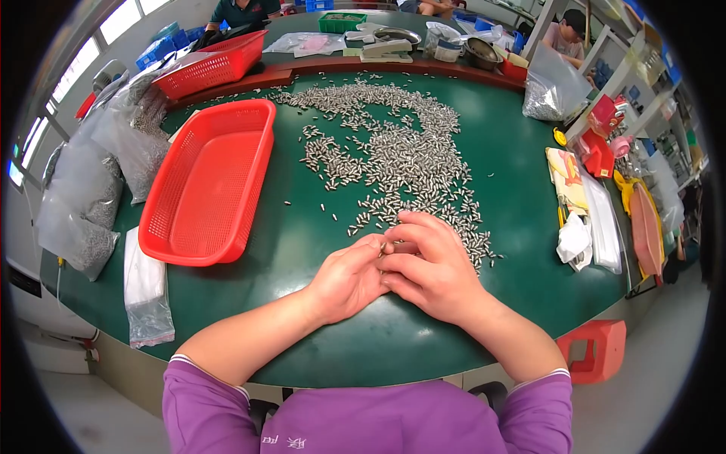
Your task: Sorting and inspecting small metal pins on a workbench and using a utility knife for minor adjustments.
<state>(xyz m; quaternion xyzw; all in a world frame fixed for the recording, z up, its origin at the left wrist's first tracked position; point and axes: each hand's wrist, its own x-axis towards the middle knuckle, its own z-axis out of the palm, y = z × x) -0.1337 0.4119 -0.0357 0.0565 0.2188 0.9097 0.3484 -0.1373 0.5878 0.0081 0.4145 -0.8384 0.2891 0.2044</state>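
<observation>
Many small, shiny metal pin-shaped parts [420, 155] lie loose across the green table, in a pile just beyond my hands. My left hand [349, 278] is closed, palm turned up; a small metal part [384, 247] shows at its thumb and fingertips. Against it, my right hand [432, 266] curls over from the right, fingers bent toward the left palm. What the right fingers grip, if anything, is hidden. Both hands meet at the near edge of the pile. To their left stands a red perforated plastic basket [208, 181].
Clear plastic bags of metal parts [91, 204] crowd the left edge, above flat plastic bags [147, 291]. Another filled bag [548, 94] sits far right, above a yellow packet [566, 180]. A second red basket [212, 68] and a scale [386, 49] stand beyond the table's raised edge.
</observation>
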